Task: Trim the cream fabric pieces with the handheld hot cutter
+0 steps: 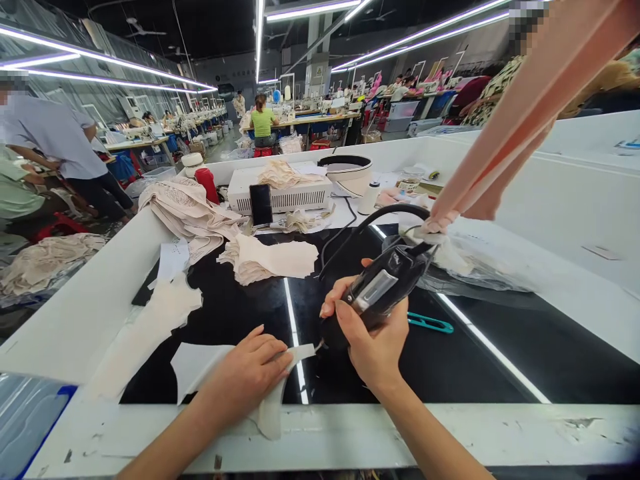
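My right hand [373, 333] is wrapped around a black corded hand tool [383, 283] with a silver plate on its side. The tool's thin tip points down and left, at the end of a narrow off-white fabric strip [304, 351]. A pink cloth band [493, 143] is tied to the tool's rear and runs up to the right. My left hand [253, 367] lies flat over the fabric, fingers together and pressing it down. Part of that fabric piece [271, 413] drapes over the front edge; the rest is hidden under the hand. Beside it lies a white pattern-like sheet [197, 363].
Stacked beige cut pieces [273, 260] and a cloth pile [187, 213] lie behind. A phone [261, 204] leans on a white vented box [295, 193]. A teal-handled tool [430, 323] and plastic bag [475, 260] are right. White side walls [95, 333] border the black worktop [450, 373].
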Action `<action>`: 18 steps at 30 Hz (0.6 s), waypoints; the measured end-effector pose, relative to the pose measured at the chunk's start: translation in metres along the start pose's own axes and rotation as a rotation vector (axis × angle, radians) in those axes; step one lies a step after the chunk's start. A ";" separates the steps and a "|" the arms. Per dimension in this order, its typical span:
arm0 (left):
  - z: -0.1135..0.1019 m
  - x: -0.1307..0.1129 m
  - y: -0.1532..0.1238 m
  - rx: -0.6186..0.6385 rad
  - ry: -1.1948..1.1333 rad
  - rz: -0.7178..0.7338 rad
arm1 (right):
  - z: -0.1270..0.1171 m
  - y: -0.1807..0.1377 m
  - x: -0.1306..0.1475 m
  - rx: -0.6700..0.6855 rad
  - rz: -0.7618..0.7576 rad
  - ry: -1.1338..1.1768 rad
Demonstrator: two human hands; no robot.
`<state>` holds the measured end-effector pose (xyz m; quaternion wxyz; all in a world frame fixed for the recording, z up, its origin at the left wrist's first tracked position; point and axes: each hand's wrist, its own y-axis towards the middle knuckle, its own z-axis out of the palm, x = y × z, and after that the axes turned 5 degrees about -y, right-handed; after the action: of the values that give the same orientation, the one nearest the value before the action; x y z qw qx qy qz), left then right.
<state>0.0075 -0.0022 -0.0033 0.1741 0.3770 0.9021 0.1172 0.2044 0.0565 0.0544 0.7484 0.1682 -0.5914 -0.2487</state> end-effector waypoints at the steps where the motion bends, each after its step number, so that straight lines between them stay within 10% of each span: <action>1: 0.000 -0.001 -0.001 -0.006 -0.006 -0.003 | 0.000 0.000 0.000 -0.002 -0.001 0.003; 18: 0.017 -0.001 -0.014 -0.119 -0.037 0.011 | -0.003 0.001 -0.005 0.014 -0.001 0.041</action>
<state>0.0062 -0.0108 -0.0234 0.2122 0.3730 0.8881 0.1646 0.2068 0.0598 0.0498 0.7591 0.1790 -0.5775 -0.2412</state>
